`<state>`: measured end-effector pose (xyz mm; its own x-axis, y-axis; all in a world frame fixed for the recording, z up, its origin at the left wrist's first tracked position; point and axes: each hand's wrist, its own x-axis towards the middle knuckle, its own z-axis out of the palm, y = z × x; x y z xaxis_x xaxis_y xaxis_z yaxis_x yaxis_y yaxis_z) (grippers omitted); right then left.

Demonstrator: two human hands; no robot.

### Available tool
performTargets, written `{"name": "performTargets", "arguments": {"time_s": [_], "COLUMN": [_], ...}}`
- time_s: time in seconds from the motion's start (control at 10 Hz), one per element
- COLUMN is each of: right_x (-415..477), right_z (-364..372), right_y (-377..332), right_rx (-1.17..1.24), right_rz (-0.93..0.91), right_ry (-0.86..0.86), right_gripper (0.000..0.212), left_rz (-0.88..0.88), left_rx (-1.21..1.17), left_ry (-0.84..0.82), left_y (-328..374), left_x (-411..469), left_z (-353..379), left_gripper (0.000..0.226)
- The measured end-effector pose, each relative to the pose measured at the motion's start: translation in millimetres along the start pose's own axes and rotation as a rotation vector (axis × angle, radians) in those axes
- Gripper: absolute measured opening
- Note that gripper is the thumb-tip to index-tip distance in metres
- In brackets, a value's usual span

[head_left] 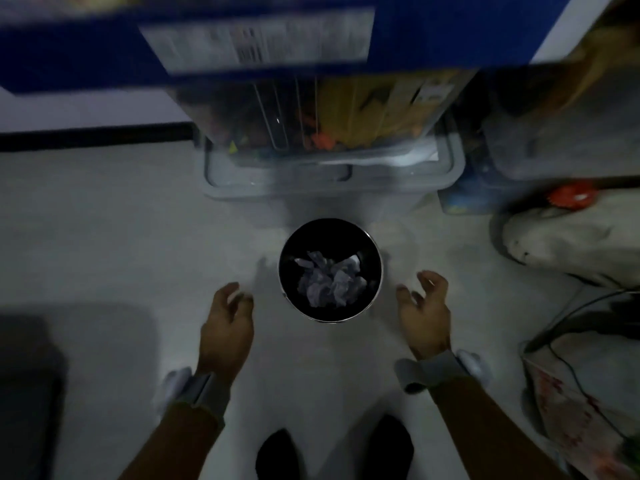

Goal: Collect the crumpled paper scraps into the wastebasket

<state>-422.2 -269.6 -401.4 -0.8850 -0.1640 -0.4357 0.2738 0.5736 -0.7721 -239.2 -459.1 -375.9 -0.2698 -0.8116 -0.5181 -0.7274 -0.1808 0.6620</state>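
Observation:
A round black wastebasket (375,265) stands on the pale floor in the middle of the view. Several crumpled paper scraps (329,284) lie inside it. My left hand (227,323) hovers just left of the basket, fingers loosely curled, holding nothing. On the other side, my right hand (424,310) hovers just right of the basket, fingers relaxed and empty. Neither hand touches the basket. The scene is dim and somewhat blurred.
A clear plastic storage bin (329,161) full of colourful items stands behind the basket, under a blue box (242,39). A white bag (568,244) and cables (571,320) lie at the right. My feet (332,452) are at the bottom. A dark shape (27,393) sits at the lower left.

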Motion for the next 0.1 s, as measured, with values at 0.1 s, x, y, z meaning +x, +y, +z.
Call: {"name": "performTargets", "arguments": {"time_s": [0.1], "right_x": [-49.2], "right_z": [-61.2], "right_y": [-24.3], "right_rx": [0.061], "right_rz": [0.002], "right_ry": [0.127], "right_gripper": [0.035], "left_rz": [-0.046], "left_rx": [-0.097], "left_ry": [0.009], "left_y": [5.4], "left_x": [-67.1], "left_z": [-57.2], "left_gripper": [0.025]}}
